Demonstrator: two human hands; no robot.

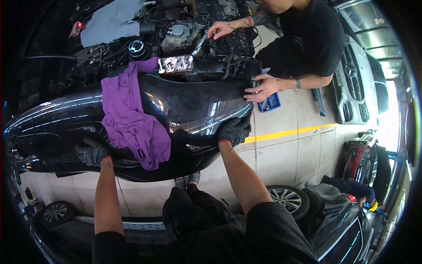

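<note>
A glossy black car fender [193, 105] stretches across the front of an uncovered engine bay. A crumpled purple cloth [127, 114] is draped over its middle. My left hand [91, 152], in a dark grey knit glove with a red cuff, lies with fingers spread against the black bodywork below and left of the cloth. At the fender's right end, my right hand [235, 132], gloved the same way, has its fingers bent over the edge. Close above it, a co-worker's bare hand [263, 87] rests on the fender's corner. The co-worker's other hand [222, 29] reaches among engine hoses.
A phone [176, 64] lies at the engine bay's edge, behind the fender. Grey cloth [112, 24] covers parts at the back left. A blue tray [269, 102] sits on the tiled floor. Behind me is a dark car with a wheel [288, 200]; a white car [354, 83] stands right.
</note>
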